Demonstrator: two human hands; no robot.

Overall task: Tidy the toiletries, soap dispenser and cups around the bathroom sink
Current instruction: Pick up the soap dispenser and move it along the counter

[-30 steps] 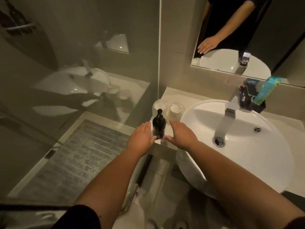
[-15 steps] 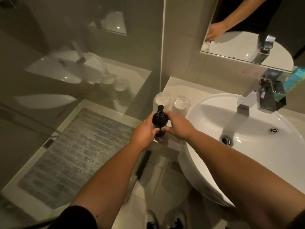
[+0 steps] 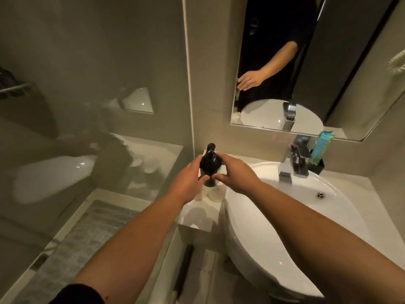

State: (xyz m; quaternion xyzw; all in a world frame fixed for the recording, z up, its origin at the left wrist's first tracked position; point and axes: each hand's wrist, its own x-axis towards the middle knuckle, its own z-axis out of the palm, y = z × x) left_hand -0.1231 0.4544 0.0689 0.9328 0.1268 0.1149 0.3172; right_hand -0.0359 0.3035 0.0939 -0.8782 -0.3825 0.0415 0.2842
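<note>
My fingers (image 3: 206,178) curl in from both sides around the dark soap dispenser (image 3: 208,165): the left hand (image 3: 186,181) wraps its left flank, thumb tip at the lower front, and the right hand (image 3: 235,174) covers its right side, thumb meeting the left one low on the bottle. Both hands grip it, and it stands upright between them with the pump head poking out above my knuckles. I can read no label or brand on the bottle; its face is plain black from here. Just below it, partly hidden by my hands, sits a clear cup (image 3: 215,194) on the pale worktop (image 3: 201,213), in the corner left of the white sink (image 3: 274,205). At the far edge of the sink stands the chrome faucet (image 3: 294,164), and just right of it a black holder (image 3: 317,165) carries a teal packet (image 3: 320,145) whose print is too blurred to read. The mirror (image 3: 306,62) hangs on the far wall.
</note>
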